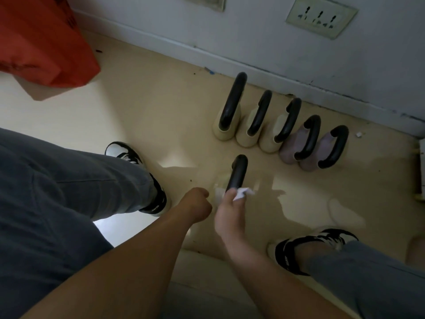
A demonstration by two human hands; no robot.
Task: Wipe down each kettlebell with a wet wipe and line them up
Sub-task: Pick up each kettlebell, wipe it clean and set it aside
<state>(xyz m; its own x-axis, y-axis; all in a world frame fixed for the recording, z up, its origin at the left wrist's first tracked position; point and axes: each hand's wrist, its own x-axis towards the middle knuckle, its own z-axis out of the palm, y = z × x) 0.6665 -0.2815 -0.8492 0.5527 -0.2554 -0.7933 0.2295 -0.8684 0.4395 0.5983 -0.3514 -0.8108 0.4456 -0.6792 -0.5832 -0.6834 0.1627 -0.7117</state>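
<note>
Several kettlebells with black handles stand in a row by the wall: three cream ones (244, 134) on the left and two mauve ones (296, 146) on the right. One more cream kettlebell (238, 172) stands alone in front of the row. My right hand (230, 212) holds a crumpled white wet wipe (242, 193) against the near end of its black handle. My left hand (197, 204) is a closed fist just left of that kettlebell's body; whether it touches the body is unclear.
My two legs in grey trousers and black-and-white shoes (147, 178) flank the spot. A red bag (43, 40) hangs at the upper left. The white wall has a socket plate (320, 17). The glossy beige floor carries small debris near the skirting.
</note>
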